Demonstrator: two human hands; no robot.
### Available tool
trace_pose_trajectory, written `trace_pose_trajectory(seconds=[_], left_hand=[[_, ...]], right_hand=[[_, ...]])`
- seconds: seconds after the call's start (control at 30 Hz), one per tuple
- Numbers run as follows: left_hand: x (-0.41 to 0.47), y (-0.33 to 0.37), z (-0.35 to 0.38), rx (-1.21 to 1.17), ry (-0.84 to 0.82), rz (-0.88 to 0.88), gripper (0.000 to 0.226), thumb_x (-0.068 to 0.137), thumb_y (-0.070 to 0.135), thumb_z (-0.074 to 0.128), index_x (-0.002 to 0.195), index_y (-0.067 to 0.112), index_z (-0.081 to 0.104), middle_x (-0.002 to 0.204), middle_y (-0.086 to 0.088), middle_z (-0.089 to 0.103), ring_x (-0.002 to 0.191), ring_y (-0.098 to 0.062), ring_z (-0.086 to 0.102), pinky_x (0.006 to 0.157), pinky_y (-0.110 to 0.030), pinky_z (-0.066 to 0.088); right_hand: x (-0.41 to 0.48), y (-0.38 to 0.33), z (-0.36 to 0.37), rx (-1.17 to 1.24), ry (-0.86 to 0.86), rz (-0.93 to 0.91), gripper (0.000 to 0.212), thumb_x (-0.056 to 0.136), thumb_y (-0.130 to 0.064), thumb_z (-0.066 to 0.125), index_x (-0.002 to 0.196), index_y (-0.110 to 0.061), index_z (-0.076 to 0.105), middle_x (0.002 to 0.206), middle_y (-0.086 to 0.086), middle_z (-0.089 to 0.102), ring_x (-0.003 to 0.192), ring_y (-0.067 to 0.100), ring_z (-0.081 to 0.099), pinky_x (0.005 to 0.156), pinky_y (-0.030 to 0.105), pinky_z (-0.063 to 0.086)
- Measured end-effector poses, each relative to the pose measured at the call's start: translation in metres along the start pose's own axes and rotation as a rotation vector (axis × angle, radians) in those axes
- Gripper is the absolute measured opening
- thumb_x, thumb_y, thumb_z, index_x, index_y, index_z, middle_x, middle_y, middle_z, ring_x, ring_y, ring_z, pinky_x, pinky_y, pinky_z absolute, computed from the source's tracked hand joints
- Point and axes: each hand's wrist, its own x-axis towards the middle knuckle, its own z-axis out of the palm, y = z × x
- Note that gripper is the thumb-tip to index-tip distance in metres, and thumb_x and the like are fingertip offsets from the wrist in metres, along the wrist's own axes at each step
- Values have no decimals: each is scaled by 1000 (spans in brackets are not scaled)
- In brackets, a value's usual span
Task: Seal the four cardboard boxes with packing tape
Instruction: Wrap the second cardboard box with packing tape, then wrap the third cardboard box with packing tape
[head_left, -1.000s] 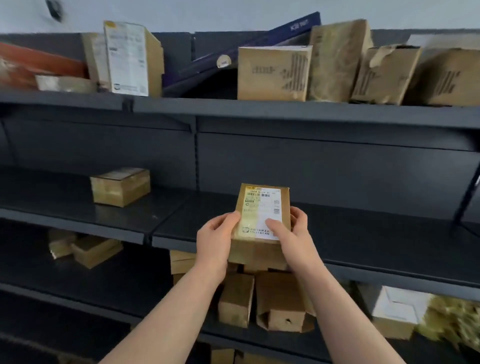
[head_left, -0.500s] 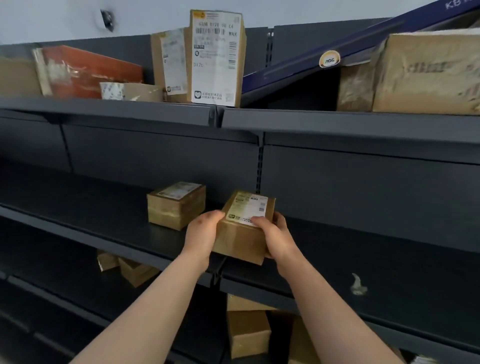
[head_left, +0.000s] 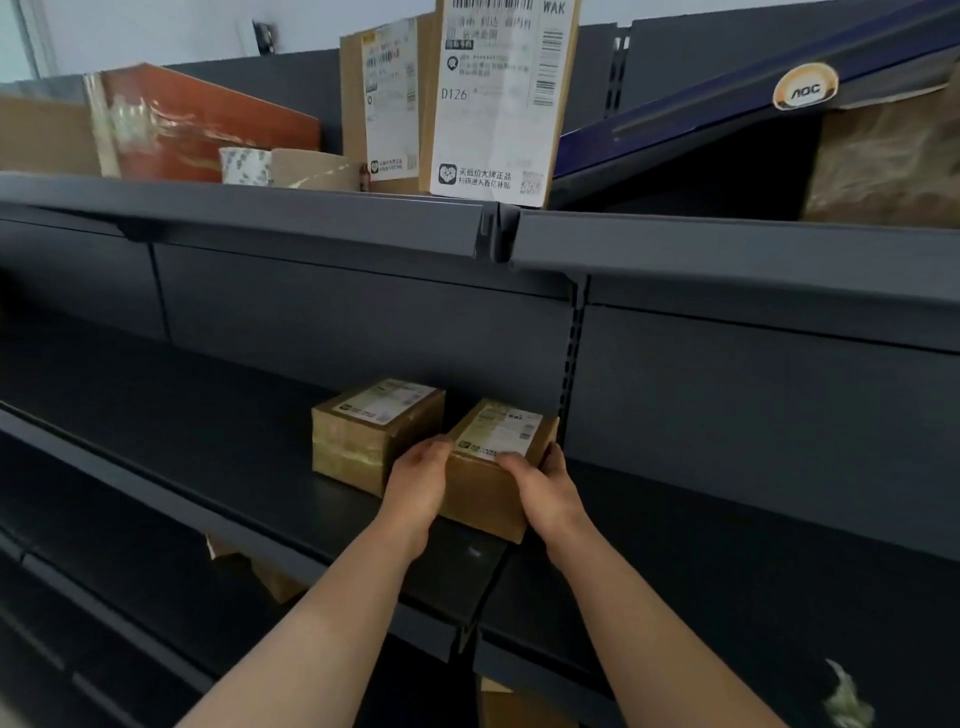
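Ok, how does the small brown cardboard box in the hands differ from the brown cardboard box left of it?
The held brown cardboard box is gripped by the left hand and right hand; the free brown cardboard box stands untouched. The free box shows glossy tape bands on its front; the held box's front looks plain. The held box sits nearer the front edge of the dark shelf. Both carry white labels on top.

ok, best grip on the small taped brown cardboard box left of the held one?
Probably from above-left: thumb on the near taped face of the small brown cardboard box, fingers over its far edge. It lies flat, white label up, on the dark metal shelf; the held brown cardboard box and left hand crowd its right face.
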Motion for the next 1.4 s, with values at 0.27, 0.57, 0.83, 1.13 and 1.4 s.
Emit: trace_pose_trajectory(seconds=[0.27,0.57,0.83,1.13,1.4], left_hand=[[8,2,-3,168,-22,153,45,102,35,40,144,21,41,143,-4,47,129,-21,46,104,-32,36],[-23,28,0,306,-133,590,40,97,23,50,137,26,49,139,7,47,129,-10,42,101,-21,30],[-113,26,69,-4,-525,481,14,97,22,53,105,24,64,101,16,63,94,8,57,77,-8,42],[-266,-12,167,-61,-1036,160,15,97,21,51,101,30,62,104,9,64,97,-6,60,87,-26,49],[-442,-73,257,13,-1403,-14,15,98,20,49,103,25,63,102,4,67,93,-11,62,84,-28,52]], right_hand=[[-12,-14,6,-23,101,13,60,87,-39,65,140,-26,39,129,-2,54,105,15,54,75,23,45],[-71,-34,-16,-62,366,-73,60,94,-34,59,147,-17,36,144,-2,46,127,16,45,94,25,33],[-173,-22,-76,-109,708,-115,49,95,-35,57,142,-23,47,139,-10,52,114,2,48,92,21,36],[-332,12,-174,-102,1170,-4,45,95,-34,58,139,-25,50,134,-9,56,121,9,51,101,28,40],[-494,63,-267,-114,1494,149,45,94,-34,59,136,-20,53,131,-4,58,115,11,53,94,27,43]])
